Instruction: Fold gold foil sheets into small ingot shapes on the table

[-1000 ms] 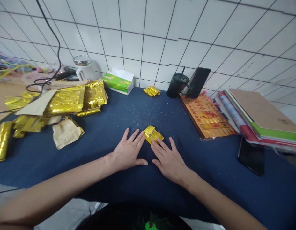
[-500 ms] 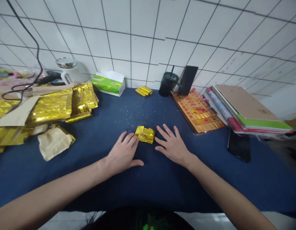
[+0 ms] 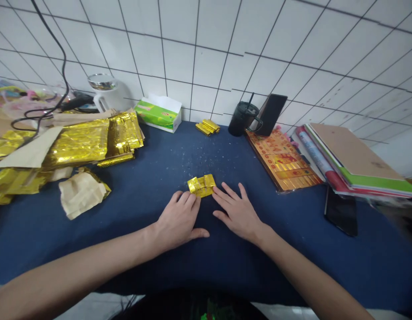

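A small piece of folded gold foil paper (image 3: 202, 186) lies on the dark blue tabletop in front of me, flaps showing on its upper side. My left hand (image 3: 179, 218) rests palm down, its fingertips at the paper's lower left corner and its thumb stretched out to the right. On the other side, my right hand (image 3: 237, 211) lies with fingers spread, the fingertips touching or very near the paper's right edge. Neither hand is closed round anything. Farther back, several folded gold strips (image 3: 207, 127) sit together near the wall.
At left lies a heap of gold foil paper (image 3: 82, 142), with a crumpled tan sheet (image 3: 81, 195) nearer me. Along the wall stand a white mug (image 3: 106, 95), a green tissue box (image 3: 159, 114), a black cup (image 3: 242, 118) and a propped phone (image 3: 272, 115). Notebooks (image 3: 355, 151) are stacked at right.
The folded gold paper has turned a little, and its flaps look more raised. My fingers have come closer around its lower edge. The whole view has shifted slightly.
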A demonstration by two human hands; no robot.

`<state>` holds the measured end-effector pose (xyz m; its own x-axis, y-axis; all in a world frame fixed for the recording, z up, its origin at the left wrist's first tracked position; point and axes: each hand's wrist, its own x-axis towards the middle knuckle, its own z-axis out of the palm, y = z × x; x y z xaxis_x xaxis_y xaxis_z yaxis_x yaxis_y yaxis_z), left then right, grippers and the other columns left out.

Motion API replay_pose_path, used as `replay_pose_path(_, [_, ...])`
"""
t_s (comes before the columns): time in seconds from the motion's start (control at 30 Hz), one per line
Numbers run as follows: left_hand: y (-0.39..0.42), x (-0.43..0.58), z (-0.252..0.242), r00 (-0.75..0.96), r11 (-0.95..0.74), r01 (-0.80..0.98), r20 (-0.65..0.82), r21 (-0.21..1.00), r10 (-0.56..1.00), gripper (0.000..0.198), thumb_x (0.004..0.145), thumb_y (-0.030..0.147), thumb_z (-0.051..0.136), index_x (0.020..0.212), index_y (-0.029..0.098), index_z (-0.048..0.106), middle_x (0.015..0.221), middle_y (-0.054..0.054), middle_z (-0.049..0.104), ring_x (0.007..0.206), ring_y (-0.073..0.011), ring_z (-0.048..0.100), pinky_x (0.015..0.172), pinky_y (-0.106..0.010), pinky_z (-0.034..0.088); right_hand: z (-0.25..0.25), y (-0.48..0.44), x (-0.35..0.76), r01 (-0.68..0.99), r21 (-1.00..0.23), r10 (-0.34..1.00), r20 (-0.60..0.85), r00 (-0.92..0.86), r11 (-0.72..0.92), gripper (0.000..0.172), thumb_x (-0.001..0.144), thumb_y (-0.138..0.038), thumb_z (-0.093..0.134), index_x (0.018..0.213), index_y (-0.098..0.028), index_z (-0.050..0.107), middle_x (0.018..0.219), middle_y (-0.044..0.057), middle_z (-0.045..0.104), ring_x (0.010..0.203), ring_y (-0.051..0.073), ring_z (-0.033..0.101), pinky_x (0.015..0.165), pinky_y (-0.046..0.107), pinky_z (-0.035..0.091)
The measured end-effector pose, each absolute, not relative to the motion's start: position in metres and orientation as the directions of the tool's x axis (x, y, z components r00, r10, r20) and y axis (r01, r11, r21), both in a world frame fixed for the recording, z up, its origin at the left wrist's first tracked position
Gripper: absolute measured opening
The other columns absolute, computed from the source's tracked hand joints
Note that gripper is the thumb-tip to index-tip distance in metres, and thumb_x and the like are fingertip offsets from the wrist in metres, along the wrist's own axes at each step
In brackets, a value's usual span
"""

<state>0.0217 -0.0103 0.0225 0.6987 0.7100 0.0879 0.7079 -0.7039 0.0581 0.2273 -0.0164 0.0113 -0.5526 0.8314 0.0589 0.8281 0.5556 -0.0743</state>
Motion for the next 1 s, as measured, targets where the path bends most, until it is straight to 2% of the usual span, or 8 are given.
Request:
replay_pose_path(0.17, [-0.021, 0.026, 0.027, 0.737, -0.738, 0.665, 0.059, 0.114, 0.673, 0.074, 0.071, 0.069, 0.045, 0.110, 0.006, 0.053, 0.102, -0.014, 0.055, 0.095, -0.0271, 0.049, 0.088, -0.039, 0.036, 0.009, -0.001, 0.237, 0.801, -0.087, 0.805, 0.028, -0.593, 0.593, 0.049, 0.090, -0.041, 0.033, 0.134, -0.020, 0.031, 0.141, 0.003, 0.033, 0.131, 0.024, 0.023, 0.102, 0.059, 0.017])
replay_pose_path(0.37, [-0.026, 0.019, 0.015, 0.763, -0.758, 0.632, 0.044, 0.164, 0.645, 0.074, 0.075, 0.063, 0.046, 0.120, 0.004, 0.046, 0.127, -0.018, 0.045, 0.116, -0.0285, 0.041, 0.096, -0.038, 0.032, 0.008, 0.001, 0.238, 0.798, -0.094, 0.803, 0.031, -0.595, 0.595, 0.049, 0.090, -0.042, 0.034, 0.133, -0.020, 0.032, 0.141, 0.004, 0.032, 0.131, 0.024, 0.023, 0.102, 0.059, 0.015])
replay_pose_path(0.5, [-0.027, 0.018, 0.013, 0.771, -0.767, 0.621, 0.049, 0.159, 0.635, 0.074, 0.076, 0.063, 0.044, 0.120, 0.004, 0.047, 0.129, -0.019, 0.044, 0.120, -0.0289, 0.038, 0.100, -0.039, 0.029, 0.012, -0.003, 0.234, 0.806, -0.103, 0.812, 0.041, -0.583, 0.583, 0.049, 0.089, -0.041, 0.036, 0.132, -0.018, 0.034, 0.140, 0.006, 0.035, 0.130, 0.025, 0.025, 0.101, 0.061, 0.015])
replay_pose_path(0.6, [-0.027, 0.018, 0.012, 0.784, -0.785, 0.601, 0.079, 0.152, 0.616, 0.075, 0.076, 0.065, 0.043, 0.120, 0.004, 0.046, 0.128, -0.019, 0.046, 0.122, -0.0287, 0.037, 0.102, -0.040, 0.026, 0.017, -0.015, 0.222, 0.766, -0.150, 0.779, 0.058, -0.624, 0.625, 0.053, 0.089, -0.043, 0.035, 0.134, -0.016, 0.032, 0.139, 0.011, 0.034, 0.130, 0.025, 0.025, 0.102, 0.059, 0.015])
replay_pose_path(0.73, [-0.026, 0.019, 0.011, 0.800, -0.801, 0.575, 0.091, 0.166, 0.593, 0.076, 0.074, 0.064, 0.047, 0.124, 0.007, 0.042, 0.126, -0.016, 0.048, 0.121, -0.0290, 0.038, 0.101, -0.042, 0.026, 0.017, -0.028, 0.209, 0.682, -0.244, 0.710, 0.040, -0.703, 0.689, 0.066, 0.087, -0.052, 0.033, 0.135, -0.007, 0.027, 0.140, 0.015, 0.031, 0.131, 0.023, 0.024, 0.106, 0.052, 0.016])
replay_pose_path(1.0, [-0.026, 0.015, 0.010, 0.809, -0.811, 0.565, 0.092, 0.150, 0.580, 0.072, 0.075, 0.064, 0.045, 0.123, 0.010, 0.045, 0.127, -0.017, 0.048, 0.122, -0.0283, 0.039, 0.101, -0.045, 0.026, 0.011, -0.005, 0.231, 0.730, -0.248, 0.755, 0.007, -0.656, 0.637, 0.051, 0.092, -0.043, 0.029, 0.134, -0.016, 0.031, 0.140, 0.009, 0.033, 0.130, 0.018, 0.025, 0.106, 0.049, 0.018])
